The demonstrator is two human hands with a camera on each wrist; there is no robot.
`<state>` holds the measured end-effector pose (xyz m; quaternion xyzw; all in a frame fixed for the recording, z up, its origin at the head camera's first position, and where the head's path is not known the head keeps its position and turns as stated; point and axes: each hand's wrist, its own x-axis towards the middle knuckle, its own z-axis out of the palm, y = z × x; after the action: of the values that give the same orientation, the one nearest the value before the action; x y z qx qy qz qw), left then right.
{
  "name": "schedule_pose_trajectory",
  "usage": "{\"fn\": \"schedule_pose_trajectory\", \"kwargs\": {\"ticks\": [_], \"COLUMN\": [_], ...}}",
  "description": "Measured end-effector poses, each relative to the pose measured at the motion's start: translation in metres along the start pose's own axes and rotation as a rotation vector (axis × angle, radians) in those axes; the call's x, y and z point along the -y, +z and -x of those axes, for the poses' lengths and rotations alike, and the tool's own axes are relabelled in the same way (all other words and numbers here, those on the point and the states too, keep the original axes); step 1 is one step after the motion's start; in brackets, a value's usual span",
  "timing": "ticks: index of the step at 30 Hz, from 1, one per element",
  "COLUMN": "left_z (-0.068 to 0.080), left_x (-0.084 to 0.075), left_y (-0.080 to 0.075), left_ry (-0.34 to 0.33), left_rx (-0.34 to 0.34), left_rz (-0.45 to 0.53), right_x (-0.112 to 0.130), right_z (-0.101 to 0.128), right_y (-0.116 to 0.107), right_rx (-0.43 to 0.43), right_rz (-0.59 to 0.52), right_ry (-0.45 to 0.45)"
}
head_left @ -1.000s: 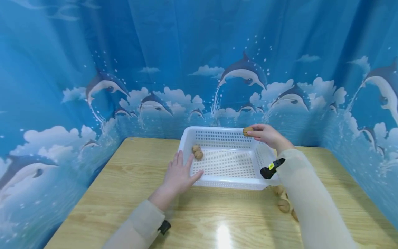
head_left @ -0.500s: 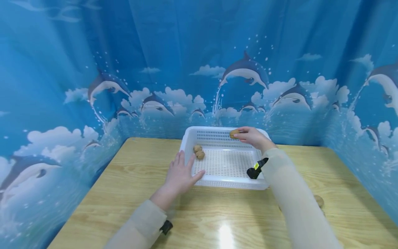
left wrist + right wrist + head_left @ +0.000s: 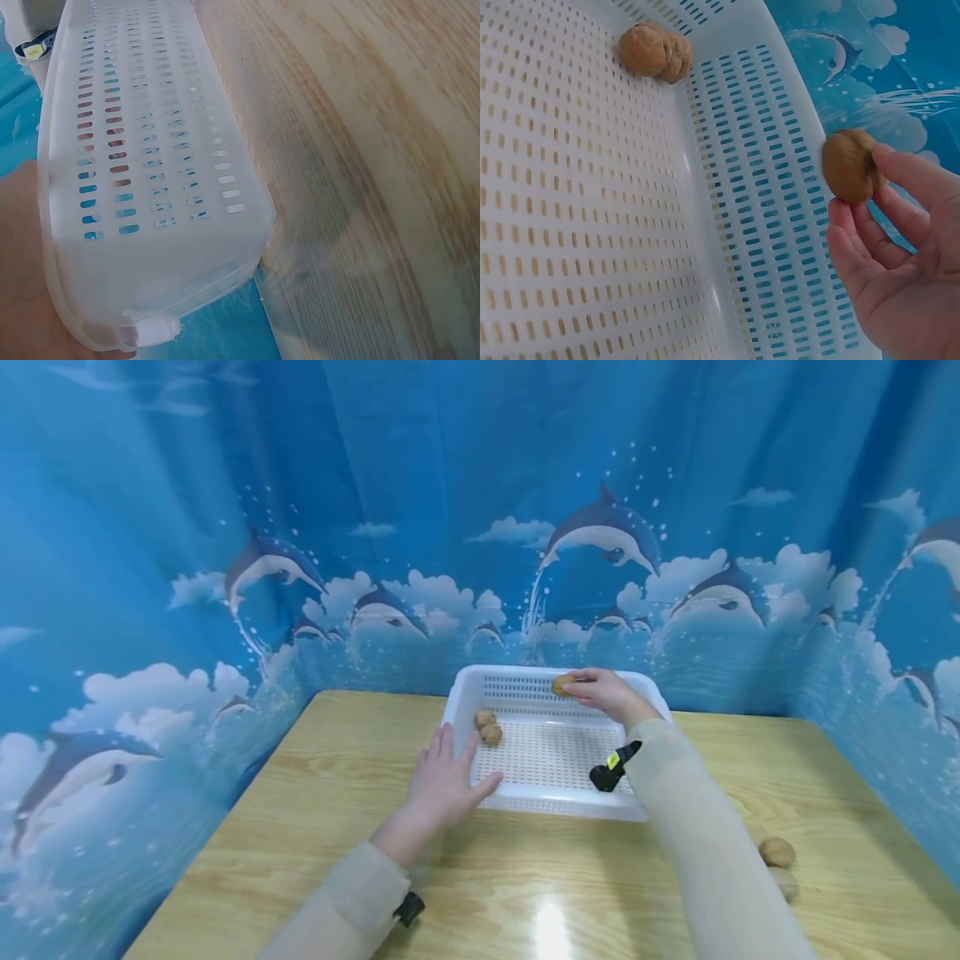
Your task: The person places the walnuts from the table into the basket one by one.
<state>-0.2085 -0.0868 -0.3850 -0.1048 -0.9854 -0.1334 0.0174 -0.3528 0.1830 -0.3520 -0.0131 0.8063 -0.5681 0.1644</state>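
Observation:
A white perforated plastic basket [image 3: 558,792] stands on the wooden table, and two walnuts [image 3: 491,734] lie together at its left end. My right hand [image 3: 606,693] pinches another walnut [image 3: 847,166] between thumb and fingertips, above the basket near its far wall. Fingers spread, my left hand [image 3: 444,778] rests on the basket's near left corner. In the left wrist view only part of the left hand [image 3: 21,262] shows at the rim, beside the basket's outer wall [image 3: 150,150].
More walnuts [image 3: 777,852] lie on the table to the right, partly hidden by the right sleeve [image 3: 705,843]. A blue dolphin-print curtain [image 3: 480,527] hangs behind and at both sides of the wooden table [image 3: 315,810].
My right hand has moved left with the walnut, from the basket's far right corner to over its far wall. The left hand stays on the basket. Walnuts at right show differently past the sleeve.

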Motion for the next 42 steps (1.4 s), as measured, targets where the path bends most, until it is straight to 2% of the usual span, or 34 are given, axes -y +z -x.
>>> {"fn": "schedule_pose_trajectory", "kwargs": {"ticks": [7, 12, 18, 22, 34, 42], "left_z": [0.001, 0.001, 0.002, 0.001, 0.0, 0.0], "left_x": [-0.005, -0.008, -0.007, -0.006, -0.001, 0.0], "left_y": [0.004, 0.004, 0.004, 0.003, 0.0, 0.0], "left_ry": [0.012, 0.021, 0.032, 0.026, 0.022, 0.021], "left_rx": [-0.004, -0.014, -0.018, -0.014, -0.005, -0.001], "left_rz": [0.003, 0.003, 0.01, -0.003, -0.016, -0.002], "right_x": [-0.007, 0.0, 0.012, 0.013, -0.022, -0.044], "right_z": [0.004, 0.013, 0.033, 0.049, 0.09, 0.119], "right_y": [-0.007, -0.016, -0.035, -0.049, -0.084, -0.098], "right_rx": [-0.019, -0.026, 0.013, 0.014, 0.022, 0.021], "right_rz": [0.039, 0.046, 0.052, 0.063, 0.062, 0.079], "right_ry": [0.001, -0.021, -0.078, -0.083, -0.094, -0.113]}}
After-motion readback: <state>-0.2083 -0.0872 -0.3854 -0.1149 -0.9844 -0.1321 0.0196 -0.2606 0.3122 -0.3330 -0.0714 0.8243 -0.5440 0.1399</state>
